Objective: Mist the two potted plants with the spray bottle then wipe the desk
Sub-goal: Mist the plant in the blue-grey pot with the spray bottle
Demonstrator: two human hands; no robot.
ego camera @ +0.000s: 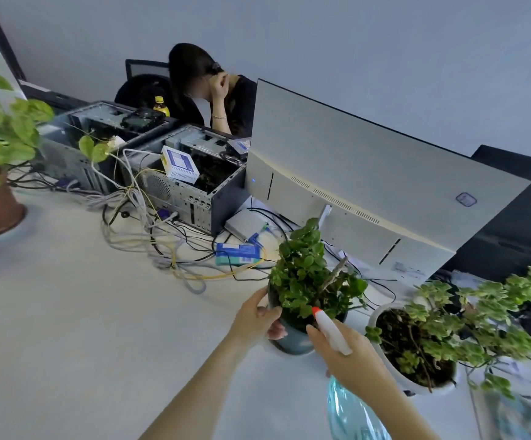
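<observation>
Bottle, pale blue with a white, red-tipped nozzle, was gripped in the right hand nearest the camera, nozzle aimed into the first plant. The left hand clasped that plant's dark pot. Just right stood the second plant in a white pot. Misting appeared under way; whether either plant was wet could not be told. Wiping the surface apparently remained; no cloth showed. Beyond lay cables and a monitor.

spray bottle clear blue plastic | desk smooth matt white | pot glossy glazed
</observation>
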